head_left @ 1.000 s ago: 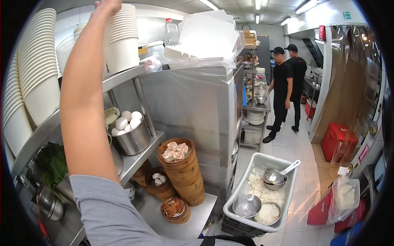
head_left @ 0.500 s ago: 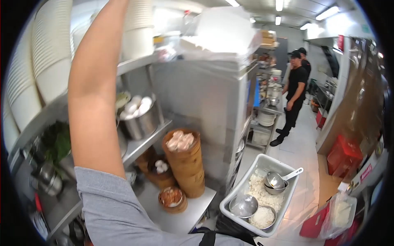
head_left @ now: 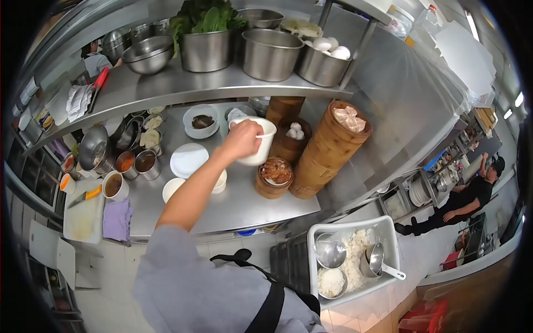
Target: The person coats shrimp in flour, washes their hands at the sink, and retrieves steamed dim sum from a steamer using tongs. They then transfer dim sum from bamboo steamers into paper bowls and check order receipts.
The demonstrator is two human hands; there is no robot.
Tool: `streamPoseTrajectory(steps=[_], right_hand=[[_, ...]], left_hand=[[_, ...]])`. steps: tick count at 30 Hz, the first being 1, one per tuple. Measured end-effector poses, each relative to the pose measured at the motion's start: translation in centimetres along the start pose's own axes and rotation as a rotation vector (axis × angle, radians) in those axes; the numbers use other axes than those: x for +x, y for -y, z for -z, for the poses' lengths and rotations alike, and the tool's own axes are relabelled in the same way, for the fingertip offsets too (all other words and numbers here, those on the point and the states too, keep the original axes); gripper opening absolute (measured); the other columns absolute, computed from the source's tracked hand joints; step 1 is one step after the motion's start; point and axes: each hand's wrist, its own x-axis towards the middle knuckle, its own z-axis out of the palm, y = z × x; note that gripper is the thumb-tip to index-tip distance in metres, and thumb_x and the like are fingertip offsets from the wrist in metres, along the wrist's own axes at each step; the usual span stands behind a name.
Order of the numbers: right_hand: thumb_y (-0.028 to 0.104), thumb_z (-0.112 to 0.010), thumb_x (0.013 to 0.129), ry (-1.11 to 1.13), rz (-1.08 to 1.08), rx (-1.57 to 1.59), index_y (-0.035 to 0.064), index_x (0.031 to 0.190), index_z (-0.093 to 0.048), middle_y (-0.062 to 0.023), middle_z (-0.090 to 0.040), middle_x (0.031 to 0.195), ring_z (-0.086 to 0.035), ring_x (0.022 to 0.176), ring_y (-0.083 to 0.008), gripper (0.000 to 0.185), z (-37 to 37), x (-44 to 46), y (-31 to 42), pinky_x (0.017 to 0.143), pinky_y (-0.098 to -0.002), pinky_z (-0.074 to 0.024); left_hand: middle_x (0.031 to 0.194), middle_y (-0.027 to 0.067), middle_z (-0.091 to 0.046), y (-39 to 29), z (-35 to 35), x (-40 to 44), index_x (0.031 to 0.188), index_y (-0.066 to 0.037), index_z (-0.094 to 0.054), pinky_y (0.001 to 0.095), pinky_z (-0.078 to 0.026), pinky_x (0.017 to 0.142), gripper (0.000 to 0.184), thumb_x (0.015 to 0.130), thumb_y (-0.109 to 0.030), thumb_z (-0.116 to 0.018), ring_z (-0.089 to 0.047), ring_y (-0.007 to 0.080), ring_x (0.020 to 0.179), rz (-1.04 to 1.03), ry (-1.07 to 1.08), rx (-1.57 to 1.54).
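My left hand is closed around the side of a white tub, held tilted above the steel counter. Below it and to the left, a flat white round piece lies on the counter. Two white tubs stand by my forearm, one on the left and one on the right, both partly hidden by it. A plastic bowl with dark food sits behind. Close to the held tub is a small bamboo steamer with reddish-brown food. My right hand is out of view.
Tall stacked bamboo steamers stand at the counter's right end. A steel shelf above carries metal pots, greens and eggs. A grey bin holds rice and bowls. At left lies a knife. A person stands far right.
My left arm, raised past the upper shelf with its hand out of view, has come down over the counter with a white tub. My view has turned toward the counter.
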Motion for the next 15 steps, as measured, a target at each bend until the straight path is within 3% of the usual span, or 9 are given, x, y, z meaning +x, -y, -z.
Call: streamPoseTrajectory(steps=[4,7,8,11,12,13,14,15], right_hand=[[0.030,-0.059,0.085,0.060,0.195,-0.151,0.0028,0.105,-0.059,-0.0135,-0.062,0.086,-0.059,0.079,-0.0256,0.034,-8.4,-3.2,7.2,0.071,-0.0386,-0.0496],[0.029,-0.058,0.085,0.152,0.356,-0.244,0.0028,0.105,-0.059,-0.0134,-0.062,0.086,-0.059,0.079,-0.0255,0.033,-15.4,-6.2,11.2,0.071,-0.0385,-0.0496],[0.029,-0.058,0.085,0.185,0.405,-0.269,0.0029,0.105,-0.059,-0.0134,-0.062,0.086,-0.059,0.079,-0.0255,0.033,-18.1,-7.9,12.3,0.071,-0.0384,-0.0496],[0.029,-0.058,0.085,0.277,0.537,-0.346,0.0029,0.105,-0.059,-0.0133,-0.062,0.086,-0.059,0.079,-0.0254,0.033,-26.1,-13.6,14.5,0.070,-0.0383,-0.0497],[0.029,-0.058,0.085,0.317,0.580,-0.372,0.0029,0.105,-0.059,-0.0133,-0.062,0.086,-0.059,0.079,-0.0254,0.033,-29.2,-15.1,15.1,0.070,-0.0383,-0.0497],[0.029,-0.058,0.085,0.361,0.616,-0.401,0.0030,0.105,-0.059,-0.0132,-0.062,0.086,-0.059,0.078,-0.0254,0.033,-32.1,-16.5,15.6,0.070,-0.0382,-0.0497],[0.029,-0.058,0.085,0.415,0.649,-0.438,0.0030,0.105,-0.059,-0.0132,-0.062,0.086,-0.059,0.078,-0.0254,0.033,-35.0,-17.8,16.0,0.070,-0.0382,-0.0497],[0.029,-0.058,0.085,0.470,0.678,-0.473,0.0030,0.105,-0.059,-0.0132,-0.062,0.086,-0.059,0.078,-0.0253,0.033,-37.7,-18.7,16.2,0.070,-0.0382,-0.0497]], left_hand=[[0.093,0.0112,-0.063,9.5,-9.5,2.1,0.081,-0.007,-0.065,0.0526,-0.038,0.080,0.012,0.070,-0.009,-0.060,-0.057,0.0287,0.095,0.046,0.039,0.114],[0.099,0.0097,-0.062,14.4,-17.0,2.3,0.085,-0.009,-0.066,0.0543,-0.037,0.083,0.016,0.070,-0.011,-0.061,-0.056,0.0271,0.098,0.125,0.051,0.229],[0.103,0.0106,-0.061,15.0,-18.5,2.1,0.087,-0.009,-0.067,0.0552,-0.037,0.086,0.018,0.070,-0.012,-0.061,-0.054,0.0265,0.103,0.145,0.146,0.225],[0.104,0.0129,-0.060,11.2,-17.5,0.6,0.092,-0.007,-0.066,0.0564,-0.038,0.087,0.022,0.071,-0.013,-0.063,-0.051,0.0284,0.108,0.166,-0.006,0.153],[0.105,0.0159,-0.059,10.0,-17.3,0.2,0.097,-0.005,-0.064,0.0560,-0.038,0.089,0.029,0.071,-0.018,-0.065,-0.049,0.0313,0.109,0.081,-0.078,0.140],[0.100,0.0177,-0.059,8.8,-16.1,-0.2,0.094,-0.003,-0.062,0.0550,-0.040,0.086,0.032,0.069,-0.022,-0.069,-0.051,0.0340,0.103,0.054,0.012,0.101],[0.091,0.0195,-0.059,5.8,-12.4,-1.5,0.085,-0.003,-0.062,0.0515,-0.043,0.081,0.025,0.066,-0.018,-0.068,-0.053,0.0365,0.095,0.073,0.006,-0.128],[0.085,0.0207,-0.058,6.2,-13.7,-2.7,0.080,-0.002,-0.059,0.0479,-0.044,0.076,0.020,0.065,-0.015,-0.065,-0.054,0.0369,0.089,-0.052,-0.100,-0.199]])
